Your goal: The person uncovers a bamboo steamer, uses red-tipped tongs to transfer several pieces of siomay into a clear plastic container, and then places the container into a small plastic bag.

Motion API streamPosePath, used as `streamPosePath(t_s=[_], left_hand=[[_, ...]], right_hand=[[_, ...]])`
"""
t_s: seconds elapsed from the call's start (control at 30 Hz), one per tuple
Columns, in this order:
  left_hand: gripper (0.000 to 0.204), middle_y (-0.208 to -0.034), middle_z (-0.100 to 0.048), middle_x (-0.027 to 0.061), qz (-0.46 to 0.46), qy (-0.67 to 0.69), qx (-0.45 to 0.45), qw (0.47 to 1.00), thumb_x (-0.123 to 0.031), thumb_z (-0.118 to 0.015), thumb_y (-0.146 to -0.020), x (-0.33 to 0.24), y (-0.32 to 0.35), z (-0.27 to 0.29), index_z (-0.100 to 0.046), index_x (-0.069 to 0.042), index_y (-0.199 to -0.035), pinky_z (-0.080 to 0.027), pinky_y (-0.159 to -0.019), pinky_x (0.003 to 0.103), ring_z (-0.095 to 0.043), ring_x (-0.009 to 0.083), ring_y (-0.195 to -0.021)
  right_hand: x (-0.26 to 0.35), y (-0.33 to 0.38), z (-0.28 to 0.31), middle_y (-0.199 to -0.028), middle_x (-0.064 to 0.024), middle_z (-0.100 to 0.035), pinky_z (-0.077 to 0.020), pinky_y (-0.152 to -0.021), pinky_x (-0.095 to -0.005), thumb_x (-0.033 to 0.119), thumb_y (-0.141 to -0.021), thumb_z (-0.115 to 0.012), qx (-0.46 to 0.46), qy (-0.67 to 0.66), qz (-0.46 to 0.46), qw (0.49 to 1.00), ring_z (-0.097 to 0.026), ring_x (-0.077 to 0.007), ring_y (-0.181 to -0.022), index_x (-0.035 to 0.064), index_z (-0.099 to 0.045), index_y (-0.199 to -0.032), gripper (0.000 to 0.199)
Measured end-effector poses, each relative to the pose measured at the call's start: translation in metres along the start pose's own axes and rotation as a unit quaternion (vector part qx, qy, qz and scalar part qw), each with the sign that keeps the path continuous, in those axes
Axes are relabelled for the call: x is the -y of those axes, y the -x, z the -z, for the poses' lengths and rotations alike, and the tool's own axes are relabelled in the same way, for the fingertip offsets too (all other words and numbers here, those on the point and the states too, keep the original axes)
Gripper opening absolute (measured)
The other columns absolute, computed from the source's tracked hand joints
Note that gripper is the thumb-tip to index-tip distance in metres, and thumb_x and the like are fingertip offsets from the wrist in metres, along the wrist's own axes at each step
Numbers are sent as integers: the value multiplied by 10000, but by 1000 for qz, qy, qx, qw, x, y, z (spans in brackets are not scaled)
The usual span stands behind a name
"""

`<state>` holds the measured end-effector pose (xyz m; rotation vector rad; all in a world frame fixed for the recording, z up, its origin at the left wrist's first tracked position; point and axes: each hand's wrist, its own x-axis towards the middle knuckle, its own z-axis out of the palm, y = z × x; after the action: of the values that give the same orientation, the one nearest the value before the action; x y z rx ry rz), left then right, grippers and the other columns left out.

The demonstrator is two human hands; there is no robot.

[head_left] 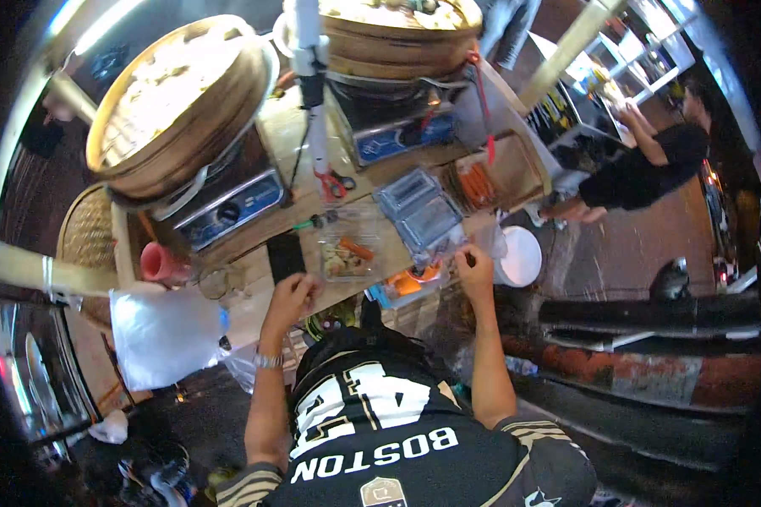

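Note:
My left hand (293,296) is closed with curled fingers at the table's near edge, just below a flat black phone-like object (286,257). Whether anything sits in its fingers cannot be made out. To the right, my right hand (474,264) pinches its fingers together beside crumpled clear plastic (448,242); what they hold, if anything, is too small to tell. Between the hands lies a clear plastic box (350,269), its lid up, with pale food pieces and an orange-red stick (357,248) inside. Behind my right hand stand stacked clear plastic boxes (420,210).
Two large round bamboo steamers (186,127) (397,52) full of food stand on blue-fronted stoves. Red-handled scissors (336,184) lie by a white pole (312,101). Orange sauce packets (475,184) fill a tray. A red cup (162,264), white bucket (520,256) and another person (651,169) are around.

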<state>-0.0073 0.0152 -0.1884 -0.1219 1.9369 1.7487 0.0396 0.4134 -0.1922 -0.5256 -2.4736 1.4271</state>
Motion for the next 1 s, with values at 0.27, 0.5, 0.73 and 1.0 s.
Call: streamPosePath(t_s=[0.27, 0.5, 0.73, 1.0], left_hand=[[318, -718, -634, 6, 101, -67, 151, 981, -280, -517, -1028, 19, 38, -27, -675, -30, -911, -421, -521, 200, -543, 53, -590], [358, -767, -608, 5, 245, -59, 230, 940, -370, -562, -1001, -1, 38, -40, -671, -36, -937, -460, -626, 246, -562, 91, -691], [405, -750, -598, 65, 249, -112, 134, 953, -393, -460, -1039, -40, 20, -82, -611, -33, -929, -464, -591, 295, -568, 170, -640], [372, -639, -472, 5, 257, -60, 20, 964, -403, -534, -1013, -42, 30, -94, -562, -92, -811, -338, -509, 288, -382, 110, -511]], right_hand=[[-234, 30, -53, -735, -53, -644, -480, -442, -319, 195, -924, -607, 29, -151, -376, 914, -590, -147, -531, 32, -659, -867, 180], [-364, -47, -137, -756, -59, -640, -494, -464, -326, 160, -903, -618, -39, 36, -374, 926, -595, -156, -574, 30, -648, -867, 138], [-450, -104, -197, -778, -65, -635, -508, -486, -333, 125, -883, -630, -59, 120, -398, 907, -600, -164, -618, 27, -636, -866, 99], [-458, -99, -214, -803, -72, -630, -525, -512, -341, 85, -860, -643, -71, 144, -414, 896, -605, -173, -667, 24, -624, -866, 64]])
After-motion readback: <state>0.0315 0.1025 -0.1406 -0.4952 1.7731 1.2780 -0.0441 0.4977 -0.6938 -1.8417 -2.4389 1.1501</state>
